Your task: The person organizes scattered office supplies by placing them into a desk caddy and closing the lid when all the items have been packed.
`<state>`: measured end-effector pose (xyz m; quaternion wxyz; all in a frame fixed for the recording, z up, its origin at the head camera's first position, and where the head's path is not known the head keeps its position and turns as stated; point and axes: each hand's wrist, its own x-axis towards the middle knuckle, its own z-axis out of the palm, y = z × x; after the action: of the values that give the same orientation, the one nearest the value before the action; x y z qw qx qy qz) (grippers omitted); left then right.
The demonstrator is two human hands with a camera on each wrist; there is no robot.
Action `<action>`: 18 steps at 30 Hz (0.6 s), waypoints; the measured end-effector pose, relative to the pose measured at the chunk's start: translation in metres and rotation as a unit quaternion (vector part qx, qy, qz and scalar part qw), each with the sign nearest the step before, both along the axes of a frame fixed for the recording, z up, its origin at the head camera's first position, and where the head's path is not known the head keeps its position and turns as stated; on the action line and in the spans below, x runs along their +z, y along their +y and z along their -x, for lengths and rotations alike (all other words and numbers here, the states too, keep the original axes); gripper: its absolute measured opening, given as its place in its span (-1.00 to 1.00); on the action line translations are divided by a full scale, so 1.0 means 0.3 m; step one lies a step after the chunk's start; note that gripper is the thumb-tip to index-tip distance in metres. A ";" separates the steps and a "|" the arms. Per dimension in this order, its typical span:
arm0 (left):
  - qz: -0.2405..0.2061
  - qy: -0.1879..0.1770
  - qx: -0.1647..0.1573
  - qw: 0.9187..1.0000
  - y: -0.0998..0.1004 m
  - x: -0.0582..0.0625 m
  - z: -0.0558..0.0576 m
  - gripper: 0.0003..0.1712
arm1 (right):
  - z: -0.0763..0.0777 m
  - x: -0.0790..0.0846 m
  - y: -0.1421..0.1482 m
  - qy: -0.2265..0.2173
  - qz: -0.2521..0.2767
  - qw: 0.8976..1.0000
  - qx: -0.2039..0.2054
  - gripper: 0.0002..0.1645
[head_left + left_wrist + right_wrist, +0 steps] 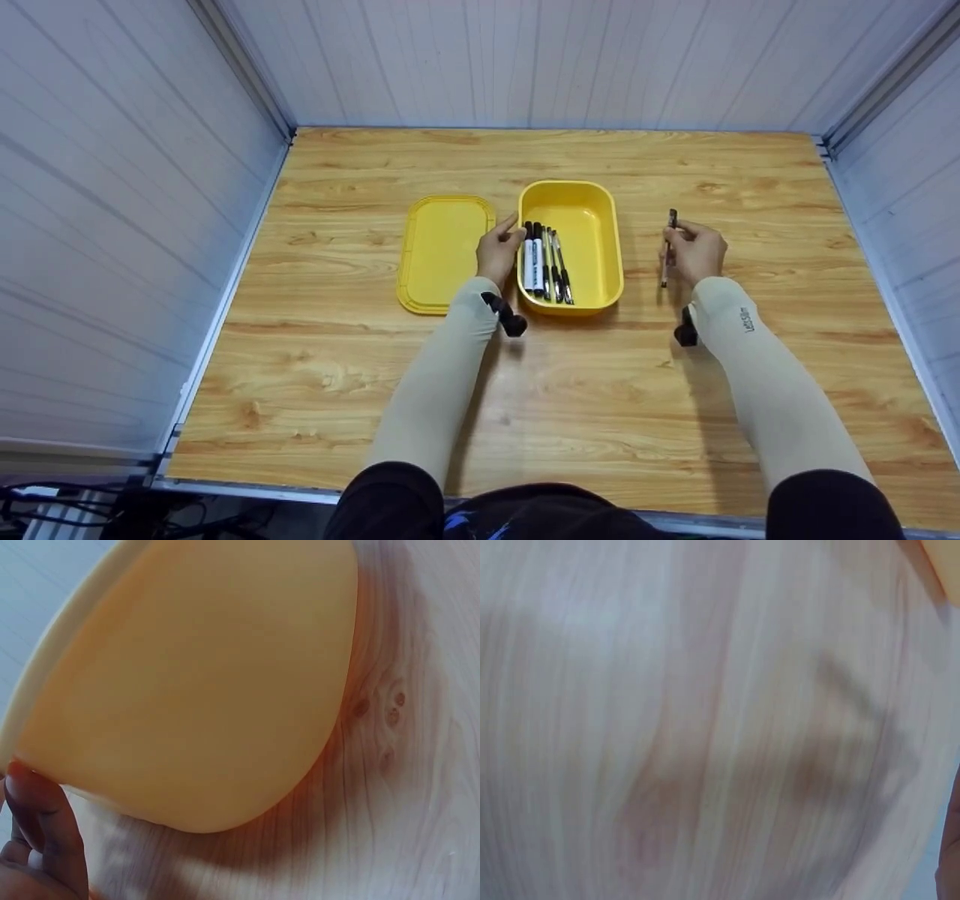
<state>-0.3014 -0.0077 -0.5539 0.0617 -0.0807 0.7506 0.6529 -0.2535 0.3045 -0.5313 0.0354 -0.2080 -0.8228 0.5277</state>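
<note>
Above the table to the right of the box, my right hand (697, 251) pinches a slim pen (670, 219) with a dark cap, held nearly upright in the head view. My left hand (496, 253) grips the rim at the left side of a yellow plastic box (589, 255). Two white markers (538, 266) with black caps and several slim black pens (556, 277) lie side by side along the box's left part. From the left wrist, the fingers (56, 829) show at the box's rim. Only an edge of the right hand shows in the right wrist view; the pen is hidden there.
A flat yellow lid (442, 251) lies left of the box, partly beneath the left hand. The wood-grain table (600, 405) is bounded by pale panel walls (570, 60) at the back and sides. Black cables (67, 502) lie at the lower left, beyond the table edge.
</note>
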 end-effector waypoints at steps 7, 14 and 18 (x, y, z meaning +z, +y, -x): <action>-0.005 -0.001 -0.006 1.000 -0.003 0.002 -0.005 -0.51 | 0.007 0.003 -0.018 0.006 0.047 0.999 -0.001 -0.44; -0.002 -0.004 -0.005 1.000 -0.002 0.004 -0.002 -0.50 | 0.014 0.014 -0.038 0.006 0.080 0.997 -0.005 -0.46; 0.000 -0.009 0.000 1.000 -0.002 0.008 -0.005 -0.50 | 0.021 0.019 -0.051 0.003 0.094 0.996 -0.004 -0.47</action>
<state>-0.2998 -0.0082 -0.5516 0.0688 -0.0867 0.7497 0.6524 -0.2598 0.2892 -0.5256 0.0203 -0.2116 -0.7688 0.6032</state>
